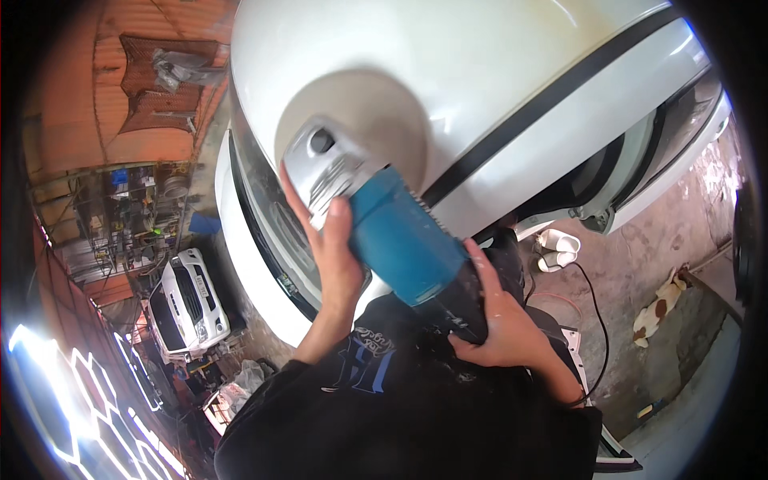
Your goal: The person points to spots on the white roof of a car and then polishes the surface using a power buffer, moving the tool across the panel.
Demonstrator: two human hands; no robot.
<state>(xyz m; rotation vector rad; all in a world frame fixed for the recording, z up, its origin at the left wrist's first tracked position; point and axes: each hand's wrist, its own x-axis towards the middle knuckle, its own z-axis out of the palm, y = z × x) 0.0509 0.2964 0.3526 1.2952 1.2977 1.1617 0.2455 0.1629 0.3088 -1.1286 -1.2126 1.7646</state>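
Note:
A polisher (pixel 402 236) with a teal body, silver gear head and black rear handle is in both my hands. My left hand (pixel 334 256) is closed round the body beside the gear head, thumb on top. My right hand (pixel 508 324) wraps the black rear handle (pixel 456 308). Under the gear head, a large round beige pad (pixel 384 112) lies against the white car roof (pixel 480 72), its edge somewhat soft. The pad's underside is hidden, as are some fingers of both hands.
A black trim strip (pixel 552 104) edges the roof, above a car door standing open (pixel 664 172). A black cord (pixel 596 296) hangs to the floor near white shoes (pixel 558 250). A brown-and-white dog (pixel 661 308) lies at right. Another white car (pixel 188 308) stands left.

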